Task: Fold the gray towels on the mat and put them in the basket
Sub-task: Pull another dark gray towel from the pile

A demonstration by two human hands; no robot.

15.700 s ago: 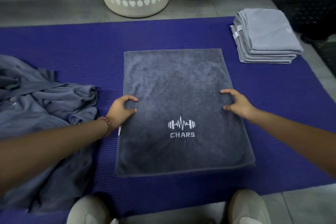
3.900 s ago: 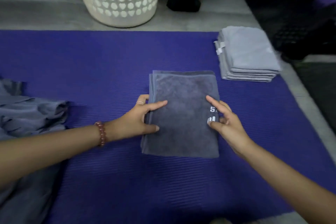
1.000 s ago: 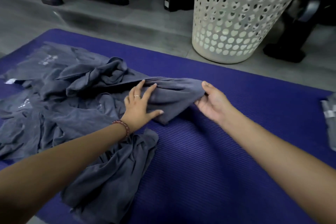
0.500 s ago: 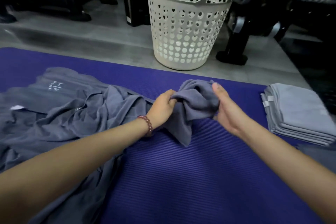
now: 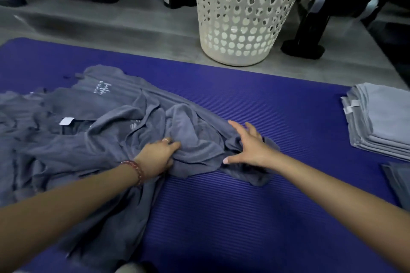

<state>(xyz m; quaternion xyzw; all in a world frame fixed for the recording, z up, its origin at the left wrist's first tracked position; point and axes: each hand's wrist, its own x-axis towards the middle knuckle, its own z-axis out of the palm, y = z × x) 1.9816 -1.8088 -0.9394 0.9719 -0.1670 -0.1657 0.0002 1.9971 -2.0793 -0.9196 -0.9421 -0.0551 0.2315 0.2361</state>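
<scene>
Head view: left hand (image 5: 158,153) grips the crumpled gray towel (image 5: 195,137); right hand (image 5: 248,146) spread open at its right end.

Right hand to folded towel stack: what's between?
Head view: edge of the crumpled towel beside the right hand, then bare purple mat to the folded towel stack.

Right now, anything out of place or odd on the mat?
Nothing damaged or spilled. The unfolded towels lie in a crumpled heap on the left of the mat. The folded stack sits at its right edge, not in the basket. The left hand grips a fold; the right hand is spread open over the heap.
</scene>
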